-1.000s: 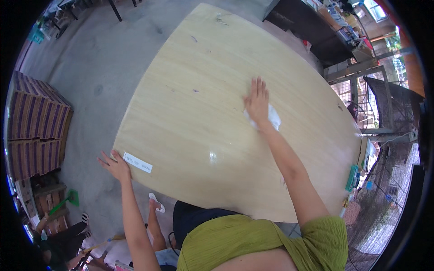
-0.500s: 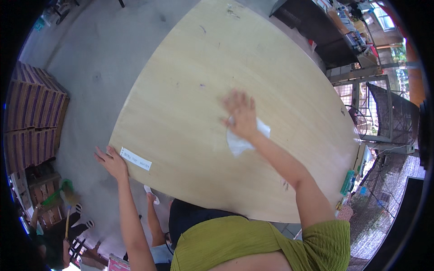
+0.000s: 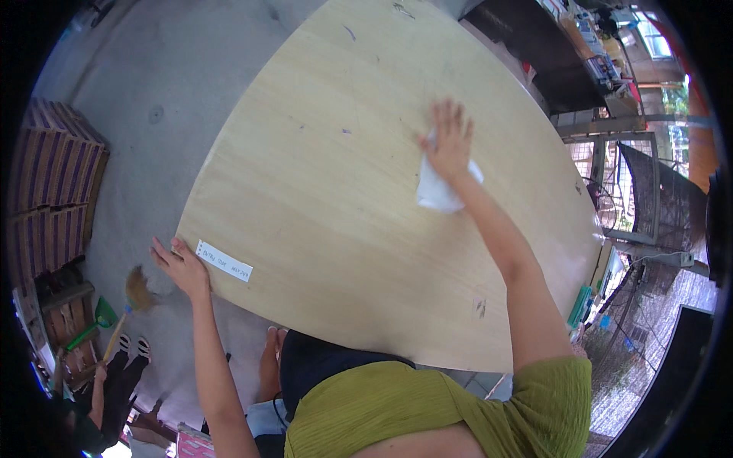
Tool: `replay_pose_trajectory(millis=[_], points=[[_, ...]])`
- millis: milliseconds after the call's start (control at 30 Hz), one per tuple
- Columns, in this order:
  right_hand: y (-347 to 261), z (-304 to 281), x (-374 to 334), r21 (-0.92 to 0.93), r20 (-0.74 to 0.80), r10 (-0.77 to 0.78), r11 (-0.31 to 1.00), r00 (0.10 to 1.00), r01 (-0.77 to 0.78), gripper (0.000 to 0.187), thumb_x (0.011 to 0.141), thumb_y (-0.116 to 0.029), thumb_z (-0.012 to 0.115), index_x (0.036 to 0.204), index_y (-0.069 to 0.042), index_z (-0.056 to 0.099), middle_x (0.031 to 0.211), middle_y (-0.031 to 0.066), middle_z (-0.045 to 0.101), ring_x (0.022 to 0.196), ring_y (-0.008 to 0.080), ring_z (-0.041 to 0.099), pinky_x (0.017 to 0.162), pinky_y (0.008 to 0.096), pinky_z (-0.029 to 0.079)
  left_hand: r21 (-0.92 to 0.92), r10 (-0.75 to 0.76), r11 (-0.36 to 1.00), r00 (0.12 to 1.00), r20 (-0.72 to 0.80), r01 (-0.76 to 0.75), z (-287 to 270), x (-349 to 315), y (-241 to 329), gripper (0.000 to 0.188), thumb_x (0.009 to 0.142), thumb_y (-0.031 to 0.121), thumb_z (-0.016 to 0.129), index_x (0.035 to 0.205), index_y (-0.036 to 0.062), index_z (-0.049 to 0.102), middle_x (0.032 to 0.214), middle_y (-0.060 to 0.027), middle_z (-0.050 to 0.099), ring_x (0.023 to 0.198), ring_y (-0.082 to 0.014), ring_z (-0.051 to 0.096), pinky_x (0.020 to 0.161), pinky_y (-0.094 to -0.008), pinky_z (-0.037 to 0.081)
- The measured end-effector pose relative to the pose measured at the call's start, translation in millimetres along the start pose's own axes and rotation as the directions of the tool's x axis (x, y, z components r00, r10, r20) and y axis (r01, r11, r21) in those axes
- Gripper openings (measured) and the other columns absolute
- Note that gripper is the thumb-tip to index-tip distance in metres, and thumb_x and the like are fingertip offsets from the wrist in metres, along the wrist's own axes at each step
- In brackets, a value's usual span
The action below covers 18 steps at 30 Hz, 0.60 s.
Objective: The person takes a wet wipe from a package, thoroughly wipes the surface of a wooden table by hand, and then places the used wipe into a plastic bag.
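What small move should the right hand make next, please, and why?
Perhaps slide the white cloth leftward across the table, toward the small dark marks. The right hand has its palm over the cloth with fingers spread, and those marks lie uncovered to its left.

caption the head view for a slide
Right hand on a white cloth atop a pale tabletop, left hand at its edge.
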State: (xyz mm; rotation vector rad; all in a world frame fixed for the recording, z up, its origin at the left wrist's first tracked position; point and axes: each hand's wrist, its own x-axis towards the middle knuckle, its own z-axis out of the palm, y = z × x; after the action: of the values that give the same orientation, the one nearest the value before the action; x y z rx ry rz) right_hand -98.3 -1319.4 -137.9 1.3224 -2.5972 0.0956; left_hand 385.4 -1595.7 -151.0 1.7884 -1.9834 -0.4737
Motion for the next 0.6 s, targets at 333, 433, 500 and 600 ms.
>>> replay_pose_trajectory(millis=[333, 433, 500, 600], points=[[-132.3, -16.1, -56.4, 0.372, 0.194, -0.228, 0.917, 0.954, 0.143, 0.084, 0.088, -0.053, 0.057, 0.154, -0.017, 0.020, 0.160, 0.0196, 0.006, 0.147, 0.0420, 0.006, 0.114, 0.0631, 0.007, 0.025, -0.016, 1.000, 0.999, -0.036, 0.017, -4.7, 0.7, -13.7, 0.070, 0.100, 0.054, 0.036, 0.148, 0.0041, 0.028, 0.153, -0.0294, 0.020, 0.141, -0.0431, 0.023, 0.113, -0.0463, 0.026], [-35.5, 9.1, 3.5, 0.059, 0.084, 0.015, 0.998, 0.996, -0.020, 0.079, 0.090, -0.049, 0.056, 0.153, -0.016, 0.023, 0.161, 0.0177, 0.009, 0.147, 0.0401, 0.009, 0.115, 0.0608, 0.007, 0.006, -0.038, 0.999, 0.999, -0.014, 0.038, -5.2, 2.1, 0.0, 0.069, 0.100, 0.053, 0.037, 0.148, 0.0050, 0.028, 0.153, -0.0294, 0.020, 0.142, -0.0426, 0.023, 0.113, -0.0462, 0.026], [6.6, 6.0, 25.9, 0.127, -0.102, 0.143, 0.983, 0.985, -0.129, 0.077, 0.090, -0.045, 0.057, 0.152, -0.013, 0.026, 0.159, 0.0190, 0.013, 0.146, 0.0412, 0.011, 0.115, 0.0602, 0.009, 0.023, -0.025, 0.999, 1.000, -0.016, 0.025, 0.6, 3.2, 0.5, 0.068, 0.100, 0.052, 0.037, 0.149, 0.0059, 0.028, 0.153, -0.0282, 0.021, 0.142, -0.0421, 0.023, 0.113, -0.0468, 0.026], [-37.9, 15.0, -2.2, 0.133, -0.099, 0.166, 0.979, 0.981, -0.152, 0.077, 0.088, -0.044, 0.058, 0.151, -0.010, 0.029, 0.159, 0.0197, 0.017, 0.146, 0.0418, 0.012, 0.115, 0.0602, 0.009, 0.056, -0.008, 0.998, 1.000, -0.002, 0.008, 3.4, 3.8, -1.5, 0.067, 0.100, 0.051, 0.037, 0.149, 0.0077, 0.028, 0.154, -0.0261, 0.022, 0.142, -0.0411, 0.024, 0.112, -0.0479, 0.028]])
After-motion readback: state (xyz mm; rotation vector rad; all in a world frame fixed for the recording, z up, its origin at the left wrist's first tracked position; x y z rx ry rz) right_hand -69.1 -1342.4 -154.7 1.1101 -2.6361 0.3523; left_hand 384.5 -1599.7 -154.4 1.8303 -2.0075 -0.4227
